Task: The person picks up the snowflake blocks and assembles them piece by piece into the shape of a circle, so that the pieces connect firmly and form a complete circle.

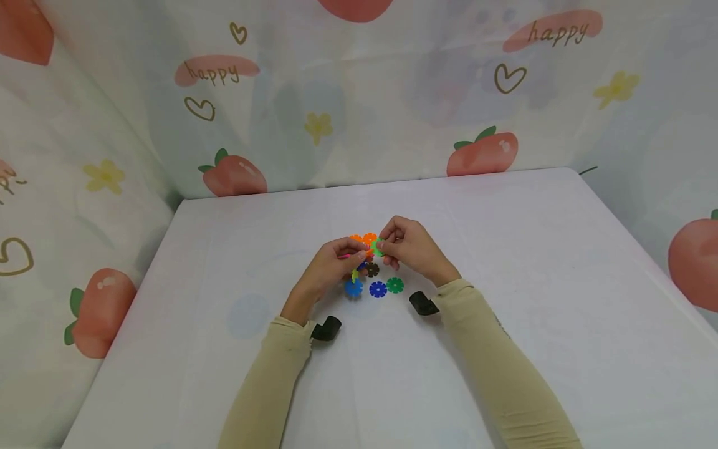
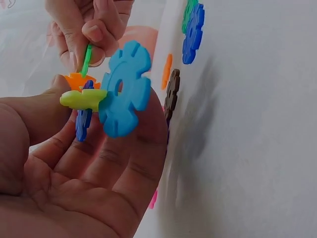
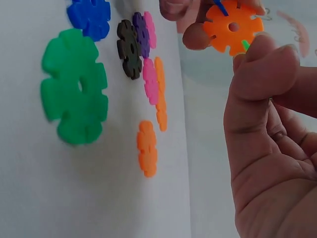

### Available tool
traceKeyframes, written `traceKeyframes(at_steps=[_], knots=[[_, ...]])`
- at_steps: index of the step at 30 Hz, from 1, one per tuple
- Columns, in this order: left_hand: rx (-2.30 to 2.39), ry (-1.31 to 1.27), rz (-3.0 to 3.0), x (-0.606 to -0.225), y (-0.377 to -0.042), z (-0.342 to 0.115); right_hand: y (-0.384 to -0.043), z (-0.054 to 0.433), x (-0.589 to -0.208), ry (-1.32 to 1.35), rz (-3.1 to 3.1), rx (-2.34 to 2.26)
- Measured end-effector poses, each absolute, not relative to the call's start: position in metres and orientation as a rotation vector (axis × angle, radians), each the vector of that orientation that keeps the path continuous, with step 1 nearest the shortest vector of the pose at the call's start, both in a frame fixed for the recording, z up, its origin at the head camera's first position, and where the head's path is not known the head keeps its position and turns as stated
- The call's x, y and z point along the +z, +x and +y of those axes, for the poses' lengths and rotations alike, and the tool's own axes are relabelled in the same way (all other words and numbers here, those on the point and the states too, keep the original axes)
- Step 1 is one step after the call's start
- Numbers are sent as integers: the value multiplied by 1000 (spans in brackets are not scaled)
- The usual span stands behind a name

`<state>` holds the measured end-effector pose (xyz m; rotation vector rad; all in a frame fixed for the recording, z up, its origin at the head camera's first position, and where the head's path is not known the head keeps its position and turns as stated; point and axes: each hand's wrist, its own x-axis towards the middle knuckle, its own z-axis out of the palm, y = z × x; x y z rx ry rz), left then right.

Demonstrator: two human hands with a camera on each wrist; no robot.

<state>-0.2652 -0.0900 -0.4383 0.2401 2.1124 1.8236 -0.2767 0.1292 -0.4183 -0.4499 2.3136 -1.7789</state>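
Note:
My left hand (image 1: 328,269) holds a joined chain of notched plastic snowflake discs between thumb and fingers. In the left wrist view the chain has a light blue disc (image 2: 134,101), a yellow-green disc (image 2: 77,100), a dark blue disc (image 2: 82,128) and an orange disc. The orange disc (image 3: 247,24) faces the camera in the right wrist view. My right hand (image 1: 417,251) pinches a bright green disc (image 2: 86,59) by thumb and fingertips, its edge right at the orange disc's rim. Fingers hide most of the green disc in the right wrist view.
Loose discs lie on the white table (image 1: 533,262) under and near the hands: green (image 1: 395,285), dark blue (image 1: 378,289), brown (image 1: 372,270), purple (image 3: 142,37), pink (image 3: 149,82) and several orange (image 3: 147,153). Black camera mounts (image 1: 326,328) stick out from both wrists. Printed cloth hangs behind.

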Motion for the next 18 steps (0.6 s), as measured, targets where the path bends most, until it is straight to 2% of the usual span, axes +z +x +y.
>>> traceKeyframes(at_steps=[18], knots=[[1853,157,2164,-444,-265,-88,-274,117,-432,-385,2261,-1877]])
